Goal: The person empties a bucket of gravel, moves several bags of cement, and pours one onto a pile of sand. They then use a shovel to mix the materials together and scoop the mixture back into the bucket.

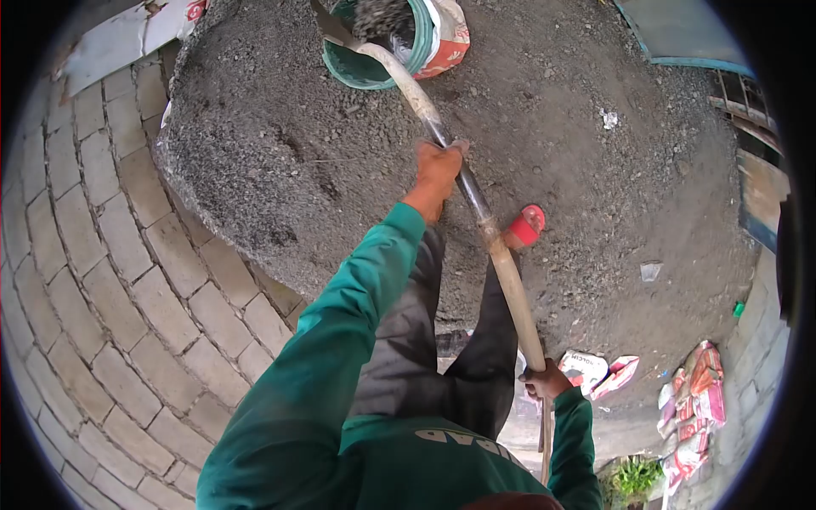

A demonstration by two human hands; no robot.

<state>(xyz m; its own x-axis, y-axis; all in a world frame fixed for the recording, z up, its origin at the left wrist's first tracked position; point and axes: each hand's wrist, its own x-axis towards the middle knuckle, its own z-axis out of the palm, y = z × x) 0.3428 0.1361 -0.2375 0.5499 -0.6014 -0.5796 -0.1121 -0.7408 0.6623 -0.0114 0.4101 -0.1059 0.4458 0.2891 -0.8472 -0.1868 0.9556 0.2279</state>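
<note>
My left hand (437, 177) is closed around the dark middle part of a long shovel (512, 293). Lower down, my right hand (548, 380) grips the wooden shaft near its rear end. The shovel's blade lies at the top of the view, tilted at the left rim of a green bucket (361, 73). Dark gravel (381, 19), blurred, is at the bucket's mouth. A red and white sack (448, 38) stands against the bucket's right side. Part of the blade is cut off by the frame edge.
A heap of grey gravel (246, 127) spreads to the left, beside a block wall (127, 246). My foot in a red sandal (529, 224) stands right of the shaft. Crumpled cement sacks (693, 408) lie at lower right, near another wall (756, 382). A metal sheet (688, 30) is at upper right.
</note>
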